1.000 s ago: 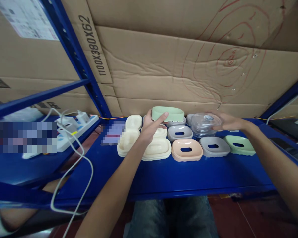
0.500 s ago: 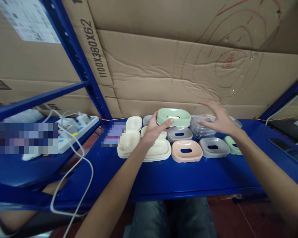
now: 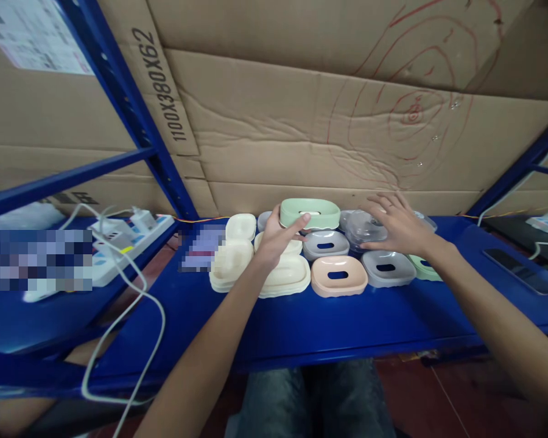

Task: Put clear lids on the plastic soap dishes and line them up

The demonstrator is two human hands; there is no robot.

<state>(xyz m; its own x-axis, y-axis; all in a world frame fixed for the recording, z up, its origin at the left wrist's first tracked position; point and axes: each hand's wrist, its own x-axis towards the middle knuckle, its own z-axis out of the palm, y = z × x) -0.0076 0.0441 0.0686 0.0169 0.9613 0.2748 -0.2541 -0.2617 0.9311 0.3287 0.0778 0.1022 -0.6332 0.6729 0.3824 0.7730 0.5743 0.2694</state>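
Observation:
My left hand (image 3: 274,238) grips a pale green soap dish (image 3: 317,210) by its left end, thumb over the front near the middle slot. The dish is held above a grey soap dish (image 3: 326,250). To the right, my right hand (image 3: 398,224) has its fingers spread at the right side of some clear plastic covers (image 3: 358,226); I cannot tell whether it touches them. In the front row are a peach soap dish (image 3: 319,283), another grey dish (image 3: 383,278) and a second green dish (image 3: 427,266), partly behind my right forearm. Cream trays (image 3: 285,283) lie beside my left wrist.
A blue shelf (image 3: 347,328) bears everything, with cardboard (image 3: 265,134) behind it. At left are a power strip (image 3: 105,258), white cables (image 3: 162,310) and a blue post (image 3: 123,115). A phone (image 3: 523,271) lies at right. Part of another person's arm shows at lower left.
The view has shifted slightly, moving most things a little left in the picture. My right hand's fingers have spread further beside the clear covers. My left hand still holds the green dish.

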